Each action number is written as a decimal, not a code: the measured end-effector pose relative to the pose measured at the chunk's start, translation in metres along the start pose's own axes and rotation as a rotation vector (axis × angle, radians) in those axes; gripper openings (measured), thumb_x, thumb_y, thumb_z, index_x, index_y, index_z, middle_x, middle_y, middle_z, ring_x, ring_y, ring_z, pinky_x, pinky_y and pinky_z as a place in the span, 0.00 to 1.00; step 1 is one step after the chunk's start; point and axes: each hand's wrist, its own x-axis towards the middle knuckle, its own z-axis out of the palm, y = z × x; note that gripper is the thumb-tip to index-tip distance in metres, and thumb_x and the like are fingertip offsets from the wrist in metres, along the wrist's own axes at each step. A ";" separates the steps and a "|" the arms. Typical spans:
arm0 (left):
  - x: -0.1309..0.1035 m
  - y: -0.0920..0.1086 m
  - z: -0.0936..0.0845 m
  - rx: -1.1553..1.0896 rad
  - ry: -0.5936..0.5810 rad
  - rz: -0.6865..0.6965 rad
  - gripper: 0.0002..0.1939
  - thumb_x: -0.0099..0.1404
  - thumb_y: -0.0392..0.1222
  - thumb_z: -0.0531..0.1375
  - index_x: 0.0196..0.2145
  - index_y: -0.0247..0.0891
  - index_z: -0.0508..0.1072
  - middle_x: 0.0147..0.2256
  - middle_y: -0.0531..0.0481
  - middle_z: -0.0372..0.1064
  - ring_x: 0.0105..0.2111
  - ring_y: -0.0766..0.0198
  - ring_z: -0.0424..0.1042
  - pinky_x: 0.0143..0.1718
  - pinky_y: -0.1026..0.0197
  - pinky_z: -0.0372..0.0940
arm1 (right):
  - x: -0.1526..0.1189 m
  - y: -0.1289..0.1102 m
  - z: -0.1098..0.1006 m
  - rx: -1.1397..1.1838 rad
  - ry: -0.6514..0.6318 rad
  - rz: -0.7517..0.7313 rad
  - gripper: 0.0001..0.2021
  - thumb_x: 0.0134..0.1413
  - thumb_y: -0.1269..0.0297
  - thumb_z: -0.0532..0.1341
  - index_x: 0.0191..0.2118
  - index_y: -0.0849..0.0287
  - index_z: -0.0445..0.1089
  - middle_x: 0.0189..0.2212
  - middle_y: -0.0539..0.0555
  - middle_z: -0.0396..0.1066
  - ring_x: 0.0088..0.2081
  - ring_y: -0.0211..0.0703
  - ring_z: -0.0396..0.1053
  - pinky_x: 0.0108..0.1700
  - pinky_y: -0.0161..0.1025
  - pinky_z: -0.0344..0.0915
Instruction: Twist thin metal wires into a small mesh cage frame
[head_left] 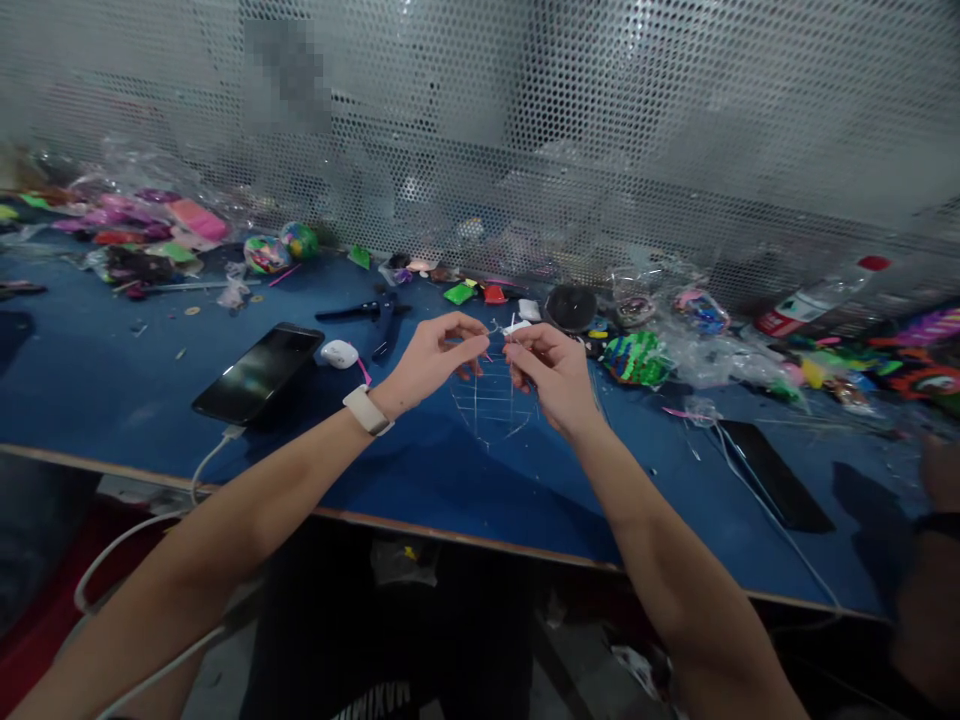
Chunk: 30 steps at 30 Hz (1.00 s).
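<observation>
at the left of the frame, a dark phone [259, 373] lies on the blue table [420, 470], a white cable [202, 460] at its near end. right of it sit a white mouse-shaped thing [340, 354] and, slightly above, dark-handled pliers [384, 325]. near the centre, the left hand [450, 355] has thumb and forefinger drawn together, seeming to pinch fine wire at the top of a wire frame [493, 408]. the frame shows between and below the hands, a ladder of thin pale strands with a curved lower edge; whether it hangs or rests on the table i cannot tell. it should be very light and springy, easily bent out of shape, so the firmest hold is probably at the top, where the strands meet, rather than mid-rung. the right hand [551, 375] also seems to pinch the top, fingertips facing the left's. farther right are a green striped ball [637, 360] and a dark slab [776, 475].
</observation>
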 end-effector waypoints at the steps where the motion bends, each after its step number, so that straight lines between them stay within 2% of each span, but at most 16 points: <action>1: 0.000 0.000 0.001 0.004 0.001 0.019 0.17 0.72 0.54 0.71 0.48 0.38 0.79 0.38 0.47 0.80 0.31 0.64 0.82 0.29 0.63 0.75 | -0.001 -0.001 0.001 -0.012 -0.028 0.010 0.16 0.58 0.51 0.78 0.41 0.54 0.77 0.27 0.45 0.73 0.20 0.33 0.66 0.19 0.34 0.59; 8: 0.001 0.000 0.003 0.052 -0.028 0.089 0.13 0.74 0.49 0.70 0.47 0.37 0.81 0.34 0.49 0.78 0.29 0.67 0.77 0.27 0.65 0.71 | -0.005 -0.001 0.007 -0.020 -0.088 0.042 0.19 0.56 0.46 0.79 0.41 0.54 0.78 0.29 0.44 0.74 0.17 0.29 0.63 0.15 0.33 0.54; 13: 0.002 0.003 0.002 0.075 -0.022 0.071 0.09 0.74 0.47 0.69 0.46 0.39 0.81 0.36 0.49 0.79 0.26 0.69 0.74 0.26 0.64 0.71 | -0.006 0.000 0.009 -0.019 -0.063 0.070 0.22 0.53 0.42 0.80 0.39 0.53 0.78 0.26 0.45 0.72 0.19 0.32 0.63 0.15 0.33 0.53; 18: -0.001 0.008 0.005 0.140 -0.009 0.102 0.05 0.76 0.43 0.67 0.46 0.42 0.80 0.38 0.48 0.79 0.26 0.68 0.74 0.26 0.63 0.71 | -0.008 0.001 0.012 -0.016 -0.018 0.074 0.21 0.53 0.41 0.79 0.36 0.53 0.79 0.22 0.45 0.68 0.18 0.33 0.56 0.16 0.34 0.50; 20: -0.002 0.009 0.006 0.210 0.005 0.153 0.04 0.77 0.42 0.65 0.46 0.42 0.80 0.42 0.47 0.80 0.28 0.68 0.75 0.27 0.63 0.71 | -0.009 0.000 0.014 0.015 -0.011 0.112 0.21 0.52 0.42 0.80 0.35 0.53 0.79 0.21 0.45 0.67 0.17 0.32 0.54 0.15 0.34 0.48; 25: -0.005 0.013 0.002 0.420 0.013 0.397 0.06 0.76 0.39 0.64 0.43 0.41 0.83 0.48 0.44 0.77 0.39 0.65 0.78 0.35 0.62 0.73 | -0.010 -0.008 0.017 0.110 -0.004 0.178 0.22 0.45 0.45 0.83 0.33 0.54 0.78 0.23 0.46 0.70 0.18 0.31 0.55 0.14 0.33 0.44; 27: -0.004 0.013 0.001 0.380 -0.004 0.387 0.06 0.75 0.42 0.66 0.42 0.41 0.84 0.48 0.44 0.77 0.39 0.64 0.78 0.34 0.62 0.74 | -0.010 -0.010 0.016 0.096 0.000 0.165 0.21 0.46 0.46 0.83 0.33 0.54 0.78 0.22 0.46 0.70 0.18 0.31 0.56 0.14 0.32 0.45; 30: -0.002 0.014 0.000 0.212 -0.033 0.239 0.11 0.76 0.49 0.67 0.38 0.40 0.83 0.43 0.44 0.79 0.35 0.63 0.78 0.31 0.61 0.73 | -0.010 -0.009 0.014 0.023 -0.005 0.133 0.18 0.50 0.48 0.80 0.32 0.55 0.79 0.20 0.45 0.68 0.18 0.32 0.56 0.15 0.33 0.47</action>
